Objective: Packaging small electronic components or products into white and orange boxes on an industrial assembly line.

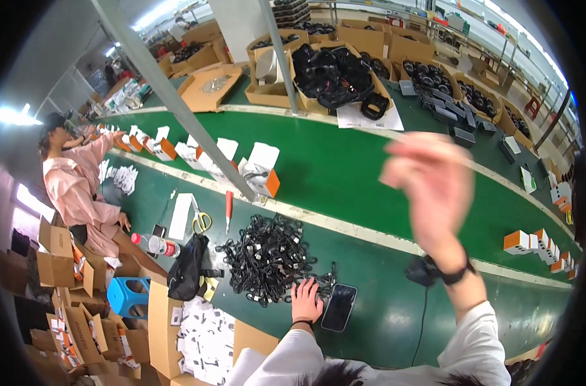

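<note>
My left hand [307,302] rests at the right edge of a heap of black USB cables [267,257], its fingers spread and touching the nearest ones. A black smartphone [339,308] lies on the green table just right of that hand. My right hand [431,183] is raised over the green conveyor belt [344,170], smeared by motion. Whether its fingers hold anything cannot be made out. A dark object with a cord [421,271] sits near my right wrist. Open white-and-orange boxes [262,170] stand on the belt, the closest with something dark inside.
Left of the cables lie scissors [201,220], a red-handled screwdriver [229,209], a bottle [164,246] and a black bag [188,267]. A carton of white packets [206,338] stands below. A metal post [177,96] crosses the view. A person in pink [80,183] works at left.
</note>
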`<state>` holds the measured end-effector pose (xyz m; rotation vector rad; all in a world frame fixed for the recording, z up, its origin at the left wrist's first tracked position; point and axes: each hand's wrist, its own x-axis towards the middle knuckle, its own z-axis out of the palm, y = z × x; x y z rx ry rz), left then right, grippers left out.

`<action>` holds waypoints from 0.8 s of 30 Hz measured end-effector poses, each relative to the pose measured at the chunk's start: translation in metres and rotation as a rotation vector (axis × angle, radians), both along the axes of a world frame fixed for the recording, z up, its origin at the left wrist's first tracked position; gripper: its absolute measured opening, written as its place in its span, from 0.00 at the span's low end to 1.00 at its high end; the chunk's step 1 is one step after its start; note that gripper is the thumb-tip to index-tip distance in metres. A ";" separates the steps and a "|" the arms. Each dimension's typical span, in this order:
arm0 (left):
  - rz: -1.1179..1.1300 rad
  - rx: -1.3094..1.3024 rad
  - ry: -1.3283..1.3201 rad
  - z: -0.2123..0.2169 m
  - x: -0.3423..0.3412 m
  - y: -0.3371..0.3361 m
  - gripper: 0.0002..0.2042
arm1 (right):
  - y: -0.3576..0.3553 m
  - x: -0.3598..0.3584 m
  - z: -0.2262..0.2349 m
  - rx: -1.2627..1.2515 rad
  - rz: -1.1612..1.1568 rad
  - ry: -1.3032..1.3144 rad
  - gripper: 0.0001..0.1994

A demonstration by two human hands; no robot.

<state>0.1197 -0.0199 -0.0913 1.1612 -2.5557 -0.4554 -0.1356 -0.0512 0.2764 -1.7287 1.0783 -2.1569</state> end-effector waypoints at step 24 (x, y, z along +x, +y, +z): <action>0.014 0.055 0.002 0.005 0.000 0.000 0.21 | -0.266 0.072 -0.297 1.085 -0.207 0.019 0.22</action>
